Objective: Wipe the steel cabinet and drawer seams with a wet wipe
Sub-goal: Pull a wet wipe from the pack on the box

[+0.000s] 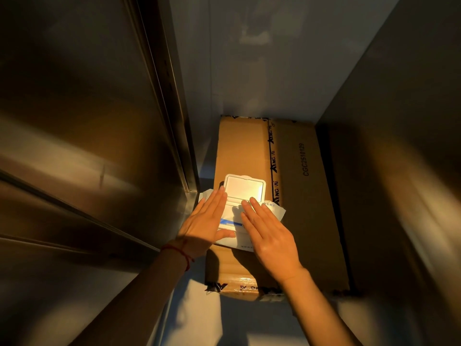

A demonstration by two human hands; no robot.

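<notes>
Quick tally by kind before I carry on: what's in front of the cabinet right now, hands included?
Hands: 2, left hand and right hand, both flat on the pack
Wet wipe pack, lid flipped open: 1
Cardboard box under the pack: 1
Steel cabinet: 1
Total: 5

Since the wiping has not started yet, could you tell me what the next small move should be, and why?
Probably pinch a wipe out of the wet wipe pack with the right hand while the left hand steadies it. The lid stands open, both hands lie flat on the pack with nothing held, and the pack rests on the cardboard box.
</notes>
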